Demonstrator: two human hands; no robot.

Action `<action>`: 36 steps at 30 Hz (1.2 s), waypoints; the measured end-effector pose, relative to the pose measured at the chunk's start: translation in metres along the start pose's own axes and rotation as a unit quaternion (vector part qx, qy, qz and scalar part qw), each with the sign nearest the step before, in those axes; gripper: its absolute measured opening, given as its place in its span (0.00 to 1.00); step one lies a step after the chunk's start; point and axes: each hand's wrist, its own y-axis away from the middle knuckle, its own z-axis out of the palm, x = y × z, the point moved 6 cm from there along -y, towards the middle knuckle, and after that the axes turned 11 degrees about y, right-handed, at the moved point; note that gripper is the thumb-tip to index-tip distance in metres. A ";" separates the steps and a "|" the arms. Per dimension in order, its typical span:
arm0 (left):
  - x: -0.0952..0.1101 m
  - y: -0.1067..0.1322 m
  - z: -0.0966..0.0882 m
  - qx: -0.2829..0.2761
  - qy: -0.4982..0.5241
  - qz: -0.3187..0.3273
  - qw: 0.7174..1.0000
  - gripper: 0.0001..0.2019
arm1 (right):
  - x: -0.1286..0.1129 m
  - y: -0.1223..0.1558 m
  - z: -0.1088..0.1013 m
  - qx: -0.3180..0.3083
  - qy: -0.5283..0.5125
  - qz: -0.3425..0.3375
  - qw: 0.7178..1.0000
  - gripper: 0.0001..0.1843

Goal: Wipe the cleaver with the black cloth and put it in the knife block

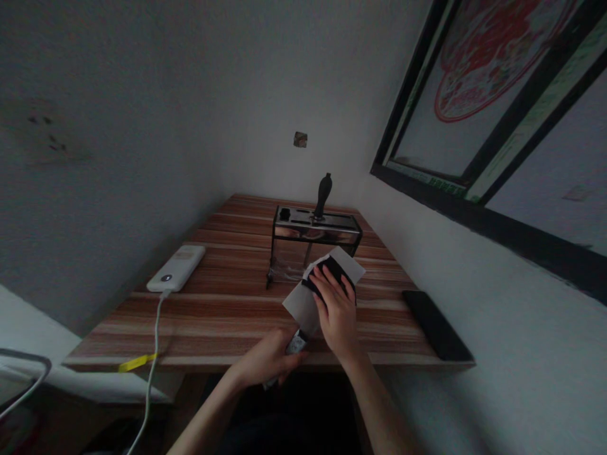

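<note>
My right hand [337,309] is closed around a black object [332,270] that lies against a white sheet of paper or cloth [308,302], above the near part of a wooden table [227,303]. Just below it, my left hand [270,361] grips a small metallic thing [296,344] at the sheet's lower end, by the table's front edge. What that thing is I cannot make out in the dim light.
A metal and glass knife holder [313,243] with one black handle [323,194] stands behind my hands. A white power bank [176,268] with a white cable [152,366] lies left. A black phone [436,325] lies right. Walls close in on three sides.
</note>
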 end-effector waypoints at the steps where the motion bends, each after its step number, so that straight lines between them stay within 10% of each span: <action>1: -0.001 0.000 0.000 0.000 -0.005 -0.002 1.000 0.07 | 0.005 -0.003 -0.001 0.008 0.005 0.004 1.000 0.21; 15: 0.001 0.002 -0.001 0.000 -0.020 -0.002 1.000 0.07 | 0.057 -0.029 -0.011 0.075 0.036 0.050 0.995 0.18; 36: -0.001 0.000 -0.001 0.001 0.004 -0.005 1.000 0.07 | -0.008 0.011 0.003 0.013 -0.013 0.004 1.000 0.20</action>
